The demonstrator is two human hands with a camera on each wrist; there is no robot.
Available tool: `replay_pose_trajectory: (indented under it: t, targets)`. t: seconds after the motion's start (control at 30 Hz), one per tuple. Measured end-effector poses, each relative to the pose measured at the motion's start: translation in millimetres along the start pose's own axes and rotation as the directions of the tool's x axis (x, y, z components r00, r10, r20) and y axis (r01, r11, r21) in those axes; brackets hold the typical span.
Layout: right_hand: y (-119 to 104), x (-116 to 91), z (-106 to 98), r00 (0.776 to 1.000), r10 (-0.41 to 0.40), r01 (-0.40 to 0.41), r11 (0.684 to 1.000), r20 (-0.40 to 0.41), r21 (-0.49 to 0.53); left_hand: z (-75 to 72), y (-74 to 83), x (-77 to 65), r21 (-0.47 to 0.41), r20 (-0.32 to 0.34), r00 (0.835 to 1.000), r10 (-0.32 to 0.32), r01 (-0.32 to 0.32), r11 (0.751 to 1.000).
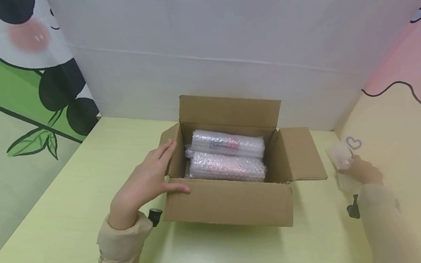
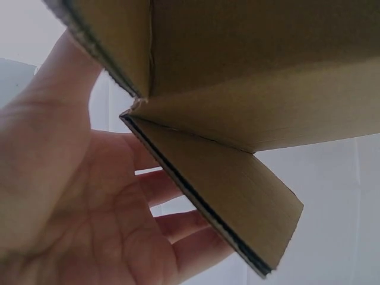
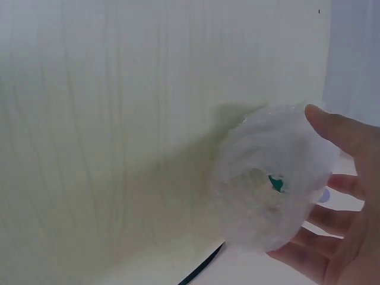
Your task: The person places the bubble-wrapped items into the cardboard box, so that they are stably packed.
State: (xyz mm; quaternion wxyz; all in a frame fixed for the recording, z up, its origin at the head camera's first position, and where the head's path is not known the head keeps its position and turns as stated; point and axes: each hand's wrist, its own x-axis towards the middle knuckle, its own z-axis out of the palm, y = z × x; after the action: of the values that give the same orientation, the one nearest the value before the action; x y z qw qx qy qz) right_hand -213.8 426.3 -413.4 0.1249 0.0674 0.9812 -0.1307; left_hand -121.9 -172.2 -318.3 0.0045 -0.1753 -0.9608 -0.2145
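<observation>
An open cardboard box (image 1: 229, 202) stands on the table, flaps spread. Inside, bubble-wrapped rolls (image 1: 228, 167) lie side by side, with a red patch showing through the wrap of the rear one. My left hand (image 1: 144, 180) rests at the box's front left corner, fingers along the outside of the left flap (image 2: 219, 184) and thumb against the front flap. Over at the table's right edge, my right hand (image 1: 363, 170) grips a bubble-wrapped bundle (image 3: 267, 184), thumb on one side and fingers on the other. A small green patch shows through its wrap.
The pale yellow table (image 1: 129, 138) reaches back to a white cloth wall (image 1: 232, 80). Printed side panels stand at left and right, the right one (image 1: 406, 161) close by my right arm. The box's right flap (image 1: 302, 154) sticks out sideways.
</observation>
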Motion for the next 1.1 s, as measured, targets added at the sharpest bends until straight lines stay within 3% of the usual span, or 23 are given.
replay_pose_trajectory:
  t: [0.23,0.47,0.87,1.1]
  targets:
    - [-1.3,-2.6,8.8,0.997,0.015,-0.015,1.000,-0.073,-0.002,1.2,-1.1,0.5,0.001,-0.007,1.000,0.005,-0.005,1.000]
    - [0.7,-4.8,7.2,0.998,-0.003,0.003,1.000,-0.059,-0.004,2.7,-2.0,1.1,0.002,-0.011,1.000,0.014,-0.014,1.000]
    - [6.1,-4.7,-10.7,0.996,-0.080,0.079,0.997,-0.027,-0.018,2.7,-2.9,0.7,0.004,-0.017,1.000,0.020,-0.020,1.000]
    - [-5.1,-10.6,-28.7,0.983,-0.138,0.129,0.988,-0.117,-0.078,2.5,-2.2,0.8,0.003,-0.014,1.000,0.017,-0.017,1.000]
